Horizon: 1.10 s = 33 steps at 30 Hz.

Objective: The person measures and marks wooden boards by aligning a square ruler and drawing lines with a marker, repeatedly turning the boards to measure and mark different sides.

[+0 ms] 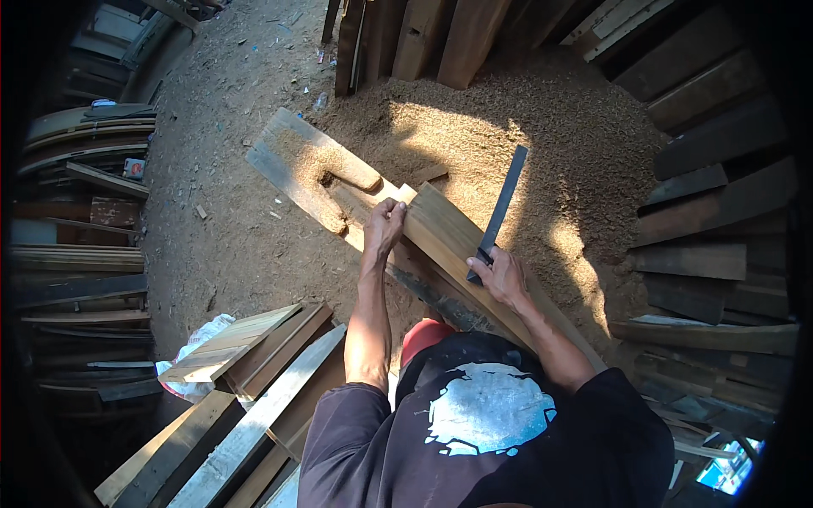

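Observation:
A long wooden plank (445, 227) rests at a slant on a low wooden bench (279, 134), running from the middle of the view down to the right beside me. My left hand (386, 225) is closed at the plank's far end, thumb and fingers pinched against its corner. My right hand (503, 278) grips the dark stock of a try square (506, 196) against the plank. The square's long blade points away from me, out past the plank's right edge over the shavings. My palm and fingers hide part of the stock.
Wood shavings (474, 127) cover the bench's notched far end and the ground ahead. Boards lean upright at the far side (466, 38) and line the right (703, 207). Stacked boards (85, 254) stand left; more planks (254, 406) lie near me, beside a white sack (190, 360).

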Each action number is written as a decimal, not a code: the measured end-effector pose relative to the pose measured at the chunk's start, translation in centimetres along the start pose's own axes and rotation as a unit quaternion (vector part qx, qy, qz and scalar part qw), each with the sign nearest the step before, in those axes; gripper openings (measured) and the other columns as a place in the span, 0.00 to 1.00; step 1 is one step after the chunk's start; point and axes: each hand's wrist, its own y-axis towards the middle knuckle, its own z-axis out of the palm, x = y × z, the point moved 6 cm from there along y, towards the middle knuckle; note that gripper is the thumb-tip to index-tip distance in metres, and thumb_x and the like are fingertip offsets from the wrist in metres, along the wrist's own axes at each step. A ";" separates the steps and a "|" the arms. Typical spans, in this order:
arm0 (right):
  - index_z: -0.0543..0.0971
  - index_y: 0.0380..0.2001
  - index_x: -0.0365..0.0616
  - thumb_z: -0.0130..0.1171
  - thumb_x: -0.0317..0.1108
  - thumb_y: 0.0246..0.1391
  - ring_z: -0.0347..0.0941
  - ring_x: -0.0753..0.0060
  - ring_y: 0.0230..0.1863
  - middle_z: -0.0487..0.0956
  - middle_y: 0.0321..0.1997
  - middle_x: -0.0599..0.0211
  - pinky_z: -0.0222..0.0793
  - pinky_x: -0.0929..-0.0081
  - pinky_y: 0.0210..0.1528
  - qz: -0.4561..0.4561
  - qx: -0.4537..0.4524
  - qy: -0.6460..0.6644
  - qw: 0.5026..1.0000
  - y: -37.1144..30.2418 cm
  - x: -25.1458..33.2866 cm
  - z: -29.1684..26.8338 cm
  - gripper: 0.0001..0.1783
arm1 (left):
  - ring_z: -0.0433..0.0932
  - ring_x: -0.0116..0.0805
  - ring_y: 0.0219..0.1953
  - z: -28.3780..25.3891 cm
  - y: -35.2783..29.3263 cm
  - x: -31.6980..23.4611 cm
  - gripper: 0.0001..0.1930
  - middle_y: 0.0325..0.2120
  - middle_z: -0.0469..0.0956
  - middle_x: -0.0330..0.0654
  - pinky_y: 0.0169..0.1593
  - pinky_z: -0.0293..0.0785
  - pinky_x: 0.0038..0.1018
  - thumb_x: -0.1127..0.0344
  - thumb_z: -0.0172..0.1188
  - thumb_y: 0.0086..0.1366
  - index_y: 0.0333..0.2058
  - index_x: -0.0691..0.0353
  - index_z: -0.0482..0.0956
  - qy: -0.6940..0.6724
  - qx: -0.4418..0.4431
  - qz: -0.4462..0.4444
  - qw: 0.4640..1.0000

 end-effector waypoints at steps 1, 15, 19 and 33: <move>0.81 0.32 0.39 0.67 0.51 0.60 0.83 0.48 0.32 0.83 0.27 0.52 0.76 0.55 0.39 0.001 -0.008 -0.003 1.000 0.0 -0.2 0.0 0.23 | 0.83 0.41 0.37 0.0 -0.3 0.9 0.18 0.30 0.85 0.48 0.43 0.76 0.38 0.53 0.61 0.71 0.38 0.65 0.84 -0.073 0.001 -0.018 0.997; 0.82 0.33 0.38 0.63 0.51 0.64 0.78 0.66 0.31 0.82 0.27 0.61 0.72 0.63 0.39 0.060 -0.065 0.012 0.996 -0.2 -7.7 -7.4 0.23 | 0.59 0.61 0.68 3.8 -15.6 -2.2 0.40 0.68 0.59 0.63 0.69 0.58 0.54 0.55 0.74 0.59 0.65 0.65 0.67 0.099 -0.151 0.137 0.974; 0.83 0.33 0.37 0.63 0.52 0.64 0.81 0.60 0.32 0.84 0.28 0.56 0.73 0.62 0.41 0.096 -0.070 0.015 0.993 -2.1 -8.7 -9.3 0.24 | 0.52 0.62 0.75 9.0 -19.0 -8.2 0.48 0.72 0.56 0.60 0.75 0.51 0.55 0.50 0.75 0.53 0.70 0.57 0.65 0.228 0.082 0.314 0.918; 0.84 0.33 0.36 0.60 0.53 0.65 0.81 0.62 0.33 0.84 0.28 0.54 0.74 0.60 0.39 0.094 -0.104 -0.016 0.990 -6.3 -12.6 -9.5 0.26 | 0.47 0.61 0.78 24.8 -24.9 -10.5 0.47 0.70 0.61 0.57 0.78 0.39 0.60 0.47 0.68 0.52 0.72 0.45 0.63 0.363 0.271 0.542 0.708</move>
